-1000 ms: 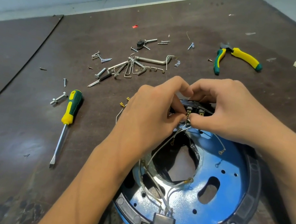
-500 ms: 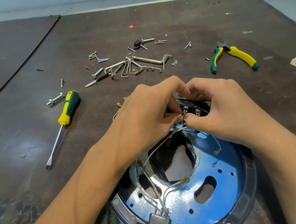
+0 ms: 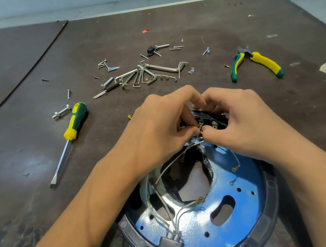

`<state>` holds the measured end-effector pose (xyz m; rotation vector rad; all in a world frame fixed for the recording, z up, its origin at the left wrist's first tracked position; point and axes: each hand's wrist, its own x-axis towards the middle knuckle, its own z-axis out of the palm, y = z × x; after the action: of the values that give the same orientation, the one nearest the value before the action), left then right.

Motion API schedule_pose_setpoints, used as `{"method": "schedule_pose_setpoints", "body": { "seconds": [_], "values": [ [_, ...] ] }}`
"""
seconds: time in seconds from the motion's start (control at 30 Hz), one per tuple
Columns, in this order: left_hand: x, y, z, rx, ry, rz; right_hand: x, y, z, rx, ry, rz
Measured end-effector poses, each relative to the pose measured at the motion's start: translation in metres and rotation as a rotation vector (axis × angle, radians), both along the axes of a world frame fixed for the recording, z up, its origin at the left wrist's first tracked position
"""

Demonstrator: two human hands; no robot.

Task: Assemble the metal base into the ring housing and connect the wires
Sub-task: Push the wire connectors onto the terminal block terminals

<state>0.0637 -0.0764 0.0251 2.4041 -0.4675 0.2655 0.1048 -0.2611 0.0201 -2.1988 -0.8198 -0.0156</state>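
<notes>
Workshop: tool-strewn bench (image 3: 27, 145), pliers (image 3: 257, 63), screwdriver (image 3: 70, 135)

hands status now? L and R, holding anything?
Left hand: fingers pinching the wire end.
Right hand: fingers pinching the same wire end.

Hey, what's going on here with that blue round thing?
A person is wiring a round unit: a blue metal base sits inside a black ring housing. The left hand and right hand together pinch the end of a white wire at the terminals on the far rim. A screwdriver, pliers and loose screws lie untouched on the table.
</notes>
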Motion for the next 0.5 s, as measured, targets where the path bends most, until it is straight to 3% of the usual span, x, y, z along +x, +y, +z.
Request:
{"method": "schedule_pose_setpoints", "body": {
  "seconds": [0.5],
  "values": [
    [0.0005,0.0,0.0008,0.078,-0.075,-0.013,-0.0014,0.0014,0.0037,0.015,0.074,0.006]
  ]
}}
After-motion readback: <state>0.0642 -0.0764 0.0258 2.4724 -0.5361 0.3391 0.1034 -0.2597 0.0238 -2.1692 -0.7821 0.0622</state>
